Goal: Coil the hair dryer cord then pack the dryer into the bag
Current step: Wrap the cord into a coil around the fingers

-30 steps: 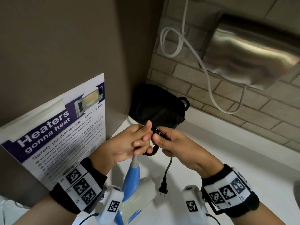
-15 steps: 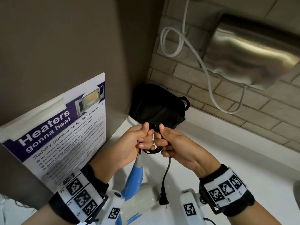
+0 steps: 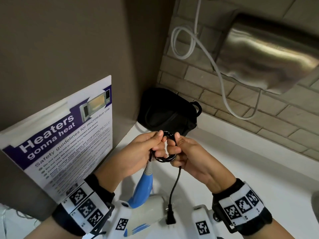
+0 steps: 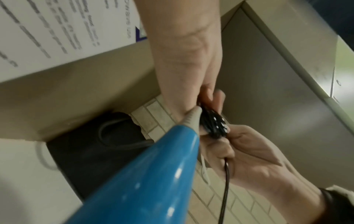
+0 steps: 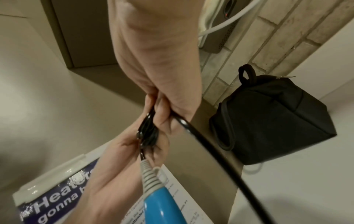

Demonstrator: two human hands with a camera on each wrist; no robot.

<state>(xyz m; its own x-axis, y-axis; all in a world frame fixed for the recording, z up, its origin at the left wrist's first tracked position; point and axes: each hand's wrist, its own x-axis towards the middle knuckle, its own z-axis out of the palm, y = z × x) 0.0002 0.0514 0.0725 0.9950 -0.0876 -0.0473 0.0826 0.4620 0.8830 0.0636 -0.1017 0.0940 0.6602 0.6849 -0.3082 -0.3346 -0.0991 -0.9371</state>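
Observation:
Both hands hold a small coil of black cord (image 3: 166, 152) above the white counter. My left hand (image 3: 148, 149) grips the coil's left side, my right hand (image 3: 183, 149) pinches its right side. The coil (image 4: 212, 124) shows between the fingers, as does the same coil (image 5: 148, 131) in the right wrist view. The blue and white hair dryer (image 3: 143, 192) hangs from the cord below my left hand; its blue handle (image 4: 145, 174) fills that view. A loose cord end with the plug (image 3: 170, 216) dangles under my right hand. The black bag (image 3: 167, 111) stands in the corner behind.
A microwave safety poster (image 3: 69, 135) leans on the brown wall at left. A steel hand dryer (image 3: 269, 54) with a white cable (image 3: 222, 87) hangs on the brick wall. The white counter (image 3: 259, 169) stretches right; the bag (image 5: 272, 118) sits against the bricks.
Both hands have risen slightly toward the bag and drawn the coil tighter. The dangling plug end has become shorter and the dryer hangs a little higher.

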